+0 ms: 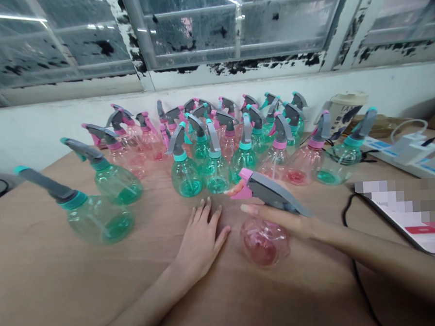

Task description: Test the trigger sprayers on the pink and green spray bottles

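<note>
My right hand is wrapped round the neck of a pink spray bottle, just below its grey and pink trigger head. This clear bottle seems to rest on the table, its head pointing left. To the left of it, my left hand lies flat on the tabletop with fingers spread and nothing in them. Beyond my left fingertips stand green spray bottles, the closest being one with a turquoise collar and its neighbour. Part of my right hand's fingers is hidden behind the trigger head and bottle neck.
Several more pink and green spray bottles crowd the back of the wooden table. Two green ones lean at left. At right are a paper cup, a power strip, a black cable and a screen device.
</note>
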`<state>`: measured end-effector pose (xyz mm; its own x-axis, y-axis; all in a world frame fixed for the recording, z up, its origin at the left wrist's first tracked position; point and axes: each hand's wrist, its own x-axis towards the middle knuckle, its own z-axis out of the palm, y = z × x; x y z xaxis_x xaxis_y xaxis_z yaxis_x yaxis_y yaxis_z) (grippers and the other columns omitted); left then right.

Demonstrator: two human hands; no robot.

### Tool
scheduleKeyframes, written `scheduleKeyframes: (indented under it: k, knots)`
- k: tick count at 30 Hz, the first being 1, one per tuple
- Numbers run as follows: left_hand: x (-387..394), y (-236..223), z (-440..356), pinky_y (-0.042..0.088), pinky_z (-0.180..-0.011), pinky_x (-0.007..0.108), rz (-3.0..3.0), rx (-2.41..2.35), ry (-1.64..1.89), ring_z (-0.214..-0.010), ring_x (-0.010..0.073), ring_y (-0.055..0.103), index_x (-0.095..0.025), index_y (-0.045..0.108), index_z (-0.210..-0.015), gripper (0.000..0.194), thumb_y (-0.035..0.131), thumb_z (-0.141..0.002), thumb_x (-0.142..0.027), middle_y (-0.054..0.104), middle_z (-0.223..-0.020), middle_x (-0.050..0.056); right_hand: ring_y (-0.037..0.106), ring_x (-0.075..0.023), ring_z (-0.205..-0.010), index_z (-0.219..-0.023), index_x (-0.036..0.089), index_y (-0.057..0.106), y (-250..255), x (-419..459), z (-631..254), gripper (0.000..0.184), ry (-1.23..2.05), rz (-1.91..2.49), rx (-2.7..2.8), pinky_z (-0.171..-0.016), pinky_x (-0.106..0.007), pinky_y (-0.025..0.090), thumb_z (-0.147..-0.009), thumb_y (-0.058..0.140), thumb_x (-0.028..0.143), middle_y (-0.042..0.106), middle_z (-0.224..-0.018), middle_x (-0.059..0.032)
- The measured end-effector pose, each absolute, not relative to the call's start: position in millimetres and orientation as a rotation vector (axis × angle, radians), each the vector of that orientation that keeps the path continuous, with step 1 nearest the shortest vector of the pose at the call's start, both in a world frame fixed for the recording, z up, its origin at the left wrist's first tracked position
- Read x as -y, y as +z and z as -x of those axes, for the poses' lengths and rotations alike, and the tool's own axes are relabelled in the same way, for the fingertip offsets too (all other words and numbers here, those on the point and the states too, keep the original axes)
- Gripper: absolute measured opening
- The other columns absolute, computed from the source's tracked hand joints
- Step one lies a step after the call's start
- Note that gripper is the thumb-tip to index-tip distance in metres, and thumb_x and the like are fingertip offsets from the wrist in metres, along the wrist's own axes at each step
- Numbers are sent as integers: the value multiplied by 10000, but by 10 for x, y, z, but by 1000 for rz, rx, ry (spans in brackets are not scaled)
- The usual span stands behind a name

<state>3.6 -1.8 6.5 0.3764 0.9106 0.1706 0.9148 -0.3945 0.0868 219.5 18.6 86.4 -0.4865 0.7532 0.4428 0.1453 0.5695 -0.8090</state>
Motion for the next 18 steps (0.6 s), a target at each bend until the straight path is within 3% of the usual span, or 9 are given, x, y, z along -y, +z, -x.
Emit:
scheduleKeyframes:
  k: [4, 8, 18]
  knots:
    - [10, 57, -28, 328, -1117, 555, 2595, 1718, -306, -1404, 365, 351, -115, 533, -1337, 489, 454, -984, -444, 417, -1491, 219, 607, -136, -706, -1126, 253, 600, 838, -181, -2176, 285, 999, 652, 1906, -640, -272, 514, -859, 624, 349, 672, -1049, -24]
    - [3, 52, -24, 320, -1123, 550, 2601, 1700, -310, -1403, 362, 351, -108, 505, -1362, 504, 447, -987, -439, 413, -1493, 219, 643, -150, -824, -1104, 235, 617, 828, -154, -2172, 250, 953, 598, 1914, -764, -283, 528, -859, 635, 280, 670, -1015, -17]
    - [6, 53, -26, 340, -1107, 559, 2597, 1682, -357, -1388, 366, 373, -105, 507, -1345, 490, 453, -983, -431, 429, -1475, 224, 587, -119, -661, -1080, 228, 600, 823, -141, -2166, 235, 973, 615, 1899, -644, -267, 495, -856, 650, 277, 658, -912, 3]
